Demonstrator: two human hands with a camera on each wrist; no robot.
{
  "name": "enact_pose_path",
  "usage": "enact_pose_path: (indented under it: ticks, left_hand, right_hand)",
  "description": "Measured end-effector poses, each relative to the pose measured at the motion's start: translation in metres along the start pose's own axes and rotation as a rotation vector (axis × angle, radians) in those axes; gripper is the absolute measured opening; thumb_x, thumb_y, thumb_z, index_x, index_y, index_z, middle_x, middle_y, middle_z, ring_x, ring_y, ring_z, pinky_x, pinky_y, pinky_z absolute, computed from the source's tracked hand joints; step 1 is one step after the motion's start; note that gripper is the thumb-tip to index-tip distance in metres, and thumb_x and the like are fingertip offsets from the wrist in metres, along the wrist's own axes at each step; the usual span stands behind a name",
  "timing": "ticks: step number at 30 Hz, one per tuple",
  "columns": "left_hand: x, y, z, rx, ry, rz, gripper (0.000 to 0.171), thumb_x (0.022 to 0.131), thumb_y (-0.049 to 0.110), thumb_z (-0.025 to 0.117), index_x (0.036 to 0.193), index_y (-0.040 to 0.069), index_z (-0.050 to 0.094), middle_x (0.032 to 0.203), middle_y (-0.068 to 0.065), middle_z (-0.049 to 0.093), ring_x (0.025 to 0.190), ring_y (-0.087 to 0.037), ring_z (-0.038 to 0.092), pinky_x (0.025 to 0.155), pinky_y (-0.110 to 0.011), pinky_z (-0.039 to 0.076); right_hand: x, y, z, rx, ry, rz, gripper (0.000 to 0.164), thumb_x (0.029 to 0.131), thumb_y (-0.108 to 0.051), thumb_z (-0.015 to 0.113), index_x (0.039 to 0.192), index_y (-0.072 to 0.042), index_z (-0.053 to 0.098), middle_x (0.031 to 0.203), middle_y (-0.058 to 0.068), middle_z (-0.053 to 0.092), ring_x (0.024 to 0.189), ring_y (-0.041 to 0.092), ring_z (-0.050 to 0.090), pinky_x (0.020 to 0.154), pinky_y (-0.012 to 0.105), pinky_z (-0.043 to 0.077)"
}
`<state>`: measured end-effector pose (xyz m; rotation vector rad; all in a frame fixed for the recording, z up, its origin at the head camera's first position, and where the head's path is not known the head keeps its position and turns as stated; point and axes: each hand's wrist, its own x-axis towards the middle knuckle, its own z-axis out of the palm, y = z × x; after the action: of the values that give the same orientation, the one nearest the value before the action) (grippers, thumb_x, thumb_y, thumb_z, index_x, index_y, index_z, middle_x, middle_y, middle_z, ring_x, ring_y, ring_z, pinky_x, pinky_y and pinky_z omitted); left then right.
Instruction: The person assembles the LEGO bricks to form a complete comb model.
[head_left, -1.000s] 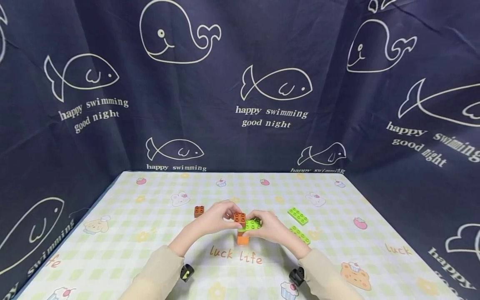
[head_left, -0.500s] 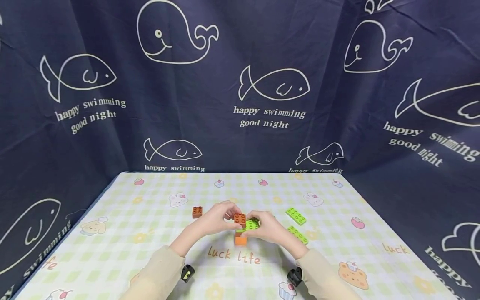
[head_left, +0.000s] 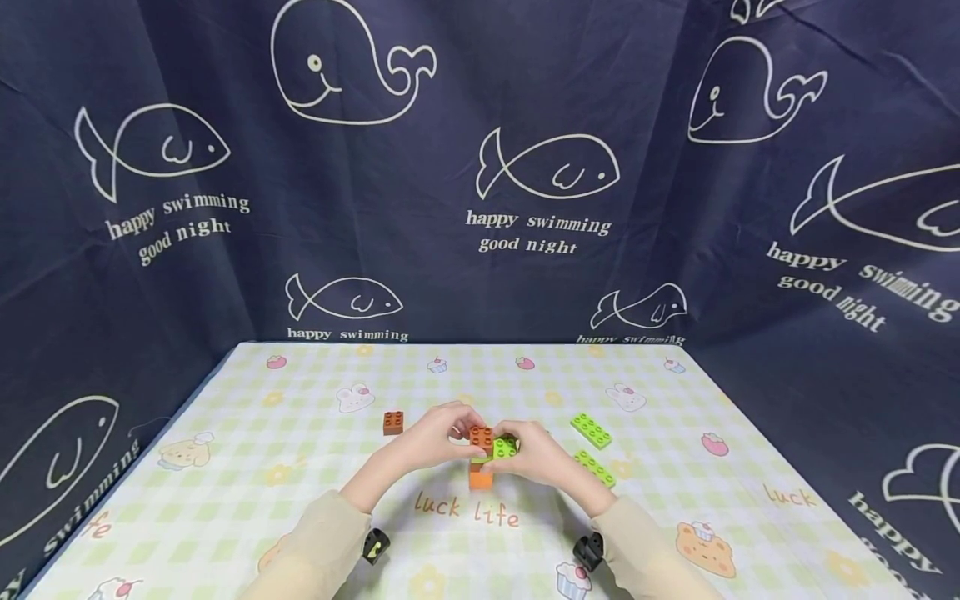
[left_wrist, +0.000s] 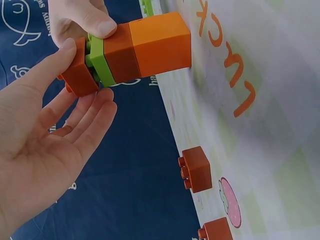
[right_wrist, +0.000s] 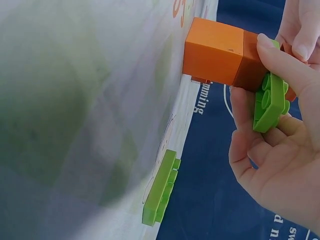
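Observation:
Between my hands stands a small stack of toy building bricks: an orange brick point(left_wrist: 161, 45) at the bottom, a brown brick point(left_wrist: 121, 54) on it, then a green plate point(right_wrist: 271, 102). My left hand point(head_left: 435, 437) pinches another brown brick point(head_left: 481, 437) at the top of the stack, thumb and fingers on opposite sides. Green studs show in a narrow gap under this brick in the left wrist view. My right hand point(head_left: 534, 454) grips the stack at the green plate and the brown brick below it, thumb on the near side. The plate juts toward the right palm.
A loose brown brick point(head_left: 393, 422) lies left of the stack; the left wrist view shows a brown brick point(left_wrist: 196, 169) and another brown brick point(left_wrist: 218, 229). Two green plates point(head_left: 592, 430) lie to the right on the checked tablecloth point(head_left: 300, 533). A dark printed curtain point(head_left: 450, 250) stands behind.
The top brown brick has shifted slightly right relative to the orange brick, and less of the green plate shows. Both hands keep their hold. The head view has turned slightly.

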<state>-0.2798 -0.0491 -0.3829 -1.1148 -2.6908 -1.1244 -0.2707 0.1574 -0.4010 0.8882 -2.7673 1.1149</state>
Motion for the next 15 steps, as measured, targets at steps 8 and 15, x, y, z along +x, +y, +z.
enact_pose_path:
  ticks: [8,15]
  left_hand:
    - [0.0009,-0.0005,0.0014,0.019,0.001,0.003,0.03,0.08,0.028,0.075,0.103,0.013,0.063,0.095,0.005,0.059,0.085,-0.011,0.058,0.077,-0.023,0.052]
    - [0.0014,-0.0009,0.0029,0.013,-0.002,-0.015,0.029,0.081,0.03,0.074,0.103,0.014,0.062,0.096,0.006,0.059,0.084,-0.009,0.057,0.077,-0.021,0.052]
  right_hand:
    - [0.0005,-0.0008,-0.0004,-0.007,-0.002,0.003,0.039,0.071,-0.033,0.08,0.098,-0.009,0.066,0.087,-0.003,0.066,0.077,0.007,0.055,0.072,0.022,0.047]
    - [0.0015,0.0005,0.0005,-0.009,-0.007,0.014,0.037,0.071,-0.033,0.08,0.095,-0.009,0.066,0.084,-0.004,0.064,0.073,0.007,0.052,0.067,0.02,0.045]
